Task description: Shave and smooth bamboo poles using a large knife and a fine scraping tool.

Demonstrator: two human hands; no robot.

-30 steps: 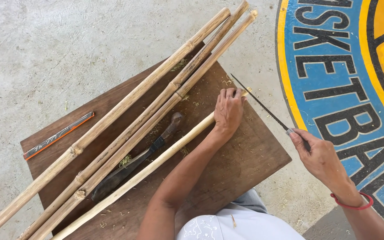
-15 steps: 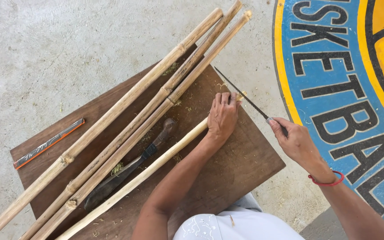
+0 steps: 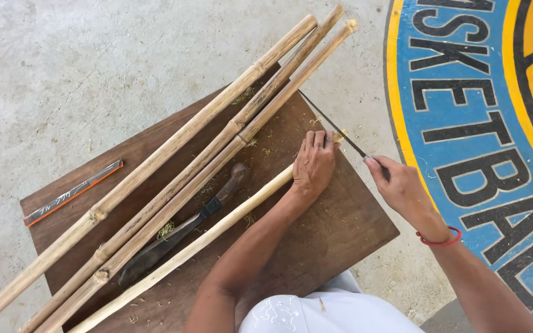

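Note:
My left hand [image 3: 313, 161] presses down on the end of a thin pale bamboo stick [image 3: 205, 240] that lies across a brown wooden board [image 3: 340, 234]. My right hand [image 3: 399, 188] grips a narrow dark saw blade [image 3: 331, 126], whose edge rests on the stick's tip just beyond my left fingers. A red band circles my right wrist.
Three longer bamboo poles [image 3: 174, 154] lie diagonally over the board. A dark knife with a wooden handle [image 3: 180, 231] rests between them and the thin stick. A flat grey and orange strip [image 3: 72, 192] sits at the board's left corner. Concrete floor with a painted blue and yellow emblem [image 3: 482, 111] at right.
My right hand has moved in toward the left with the blade, which now lies against the stick's end. My left hand stays on the stick.

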